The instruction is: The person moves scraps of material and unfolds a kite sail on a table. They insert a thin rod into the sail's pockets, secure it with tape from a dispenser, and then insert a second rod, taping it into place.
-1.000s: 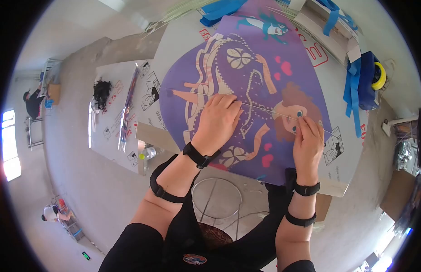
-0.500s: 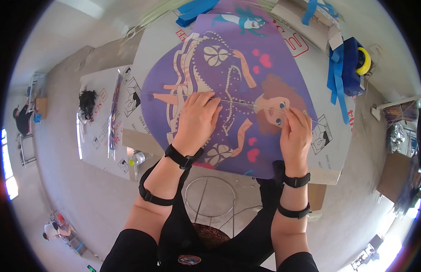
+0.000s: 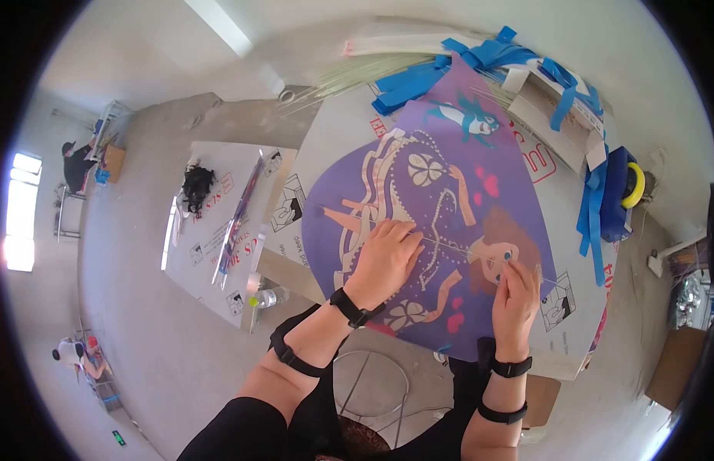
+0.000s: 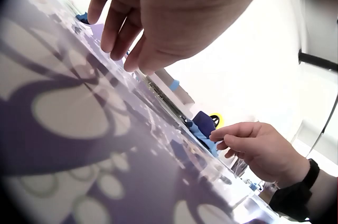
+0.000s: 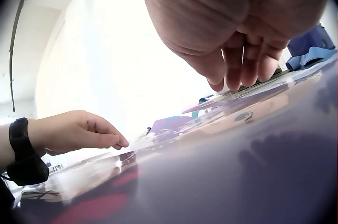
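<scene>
A purple printed sheet [image 3: 343, 183] with a cartoon figure lies over the table, its narrow end pointing away. Across the figure, from its foot past its face, runs a thin pale rod [image 3: 450, 245]. My left hand [image 3: 384, 257] pinches the rod near the figure's waist, its fingertips down close to the sheet. At the figure's face, my right hand [image 3: 516, 300] holds the rod between thumb and forefinger. In the left wrist view, the right hand [image 4: 266, 153] sits a little above the sheet. The rod beneath my fingertips is hidden.
Blue strips [image 3: 407, 86] and a bundle of thin rods [image 3: 345, 81] lie at the back. An open white box [image 3: 560, 115] and a blue tape dispenser [image 3: 619, 196] stand on the right. A bottle [image 3: 271, 297] and a black tangled bundle [image 3: 197, 188] are on the left.
The head view has swung, first moving the scene up and left, then down and right. Both hands keep nearly the same places along the rod.
</scene>
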Action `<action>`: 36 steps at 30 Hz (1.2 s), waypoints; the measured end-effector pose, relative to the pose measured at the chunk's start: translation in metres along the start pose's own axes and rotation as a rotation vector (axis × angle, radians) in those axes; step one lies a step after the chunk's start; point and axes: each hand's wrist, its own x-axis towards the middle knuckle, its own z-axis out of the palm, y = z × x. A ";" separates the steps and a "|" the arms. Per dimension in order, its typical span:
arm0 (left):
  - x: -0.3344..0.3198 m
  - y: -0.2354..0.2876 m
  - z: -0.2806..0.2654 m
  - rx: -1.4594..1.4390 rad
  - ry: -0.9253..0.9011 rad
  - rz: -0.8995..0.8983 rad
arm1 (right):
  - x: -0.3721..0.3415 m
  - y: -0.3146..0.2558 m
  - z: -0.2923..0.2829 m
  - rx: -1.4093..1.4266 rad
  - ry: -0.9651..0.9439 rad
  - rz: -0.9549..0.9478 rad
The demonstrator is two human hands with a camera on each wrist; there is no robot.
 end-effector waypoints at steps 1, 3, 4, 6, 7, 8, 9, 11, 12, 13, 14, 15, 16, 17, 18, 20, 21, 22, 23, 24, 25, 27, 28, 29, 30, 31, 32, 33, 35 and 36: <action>0.000 0.001 -0.002 -0.016 -0.001 -0.017 | -0.001 0.000 0.000 0.005 0.006 -0.008; 0.004 0.000 -0.010 -0.023 0.007 -0.032 | -0.001 0.001 0.001 0.030 0.015 0.004; 0.006 -0.002 -0.018 -0.095 0.008 -0.067 | 0.002 0.000 0.002 0.036 0.021 0.001; 0.006 -0.005 -0.029 -0.186 -0.005 -0.088 | 0.003 0.003 -0.003 0.071 0.034 0.026; 0.007 -0.009 -0.035 -0.195 0.046 -0.117 | 0.003 0.005 -0.006 0.059 0.048 0.031; 0.010 -0.014 -0.041 -0.200 0.101 -0.145 | 0.006 0.006 -0.007 0.022 0.073 0.001; 0.011 -0.018 -0.045 -0.201 0.105 -0.134 | 0.007 0.006 -0.008 -0.010 0.092 -0.030; 0.010 -0.025 -0.052 -0.258 0.130 -0.349 | 0.010 0.011 -0.008 0.022 0.116 -0.003; 0.008 -0.029 -0.056 -0.259 0.128 -0.362 | 0.007 0.013 -0.010 0.053 0.121 0.032; 0.014 -0.035 -0.061 -0.314 0.074 -0.411 | 0.005 0.014 -0.012 0.054 0.110 0.031; 0.024 -0.045 -0.066 -0.368 0.020 -0.453 | 0.005 0.015 -0.014 0.100 0.121 0.105; 0.036 -0.058 -0.069 -0.346 -0.058 -0.463 | 0.005 0.016 -0.016 0.147 0.137 0.182; 0.050 -0.076 -0.071 -0.324 -0.139 -0.472 | 0.005 0.017 -0.017 0.150 0.138 0.189; 0.065 -0.096 -0.073 -0.203 -0.177 -0.467 | 0.004 0.019 -0.019 0.162 0.147 0.214; 0.082 -0.120 -0.073 -0.082 -0.213 -0.456 | 0.004 0.022 -0.021 0.173 0.160 0.240; 0.116 -0.184 -0.064 0.005 -0.207 -0.445 | 0.003 0.026 -0.024 0.185 0.164 0.256; 0.135 -0.200 -0.066 0.089 -0.210 -0.440 | 0.004 0.027 -0.024 0.197 0.163 0.262; 0.151 -0.212 -0.067 0.171 -0.212 -0.434 | 0.006 0.027 -0.023 0.200 0.172 0.268; 0.164 -0.226 -0.064 0.173 -0.216 -0.424 | 0.006 0.028 -0.023 0.189 0.169 0.273; 0.174 -0.239 -0.059 0.266 -0.172 -0.414 | 0.007 0.029 -0.022 0.177 0.165 0.278; 0.182 -0.248 -0.054 0.357 -0.132 -0.401 | 0.007 0.029 -0.022 0.173 0.172 0.290; 0.194 -0.273 -0.043 0.398 -0.115 -0.369 | 0.010 0.030 -0.021 0.232 0.162 0.295; 0.199 -0.278 -0.038 0.422 -0.096 -0.313 | 0.010 0.030 -0.021 0.214 0.173 0.321; 0.203 -0.283 -0.033 0.461 -0.092 -0.296 | 0.011 0.030 -0.020 0.236 0.158 0.325; 0.208 -0.275 -0.033 0.511 -0.141 -0.329 | 0.012 0.030 -0.022 0.249 0.153 0.335; 0.209 -0.280 -0.029 0.554 -0.173 -0.290 | 0.011 0.032 -0.022 0.218 0.170 0.307; 0.209 -0.284 -0.026 0.584 -0.170 -0.246 | 0.011 0.035 -0.020 0.189 0.184 0.270; 0.207 -0.280 -0.025 0.488 -0.125 -0.260 | 0.010 0.037 -0.019 0.143 0.207 0.297; 0.207 -0.287 -0.018 0.536 -0.090 -0.293 | 0.010 0.039 -0.018 0.175 0.205 0.231; 0.206 -0.282 -0.017 0.568 -0.072 -0.304 | 0.010 0.040 -0.019 0.154 0.214 0.237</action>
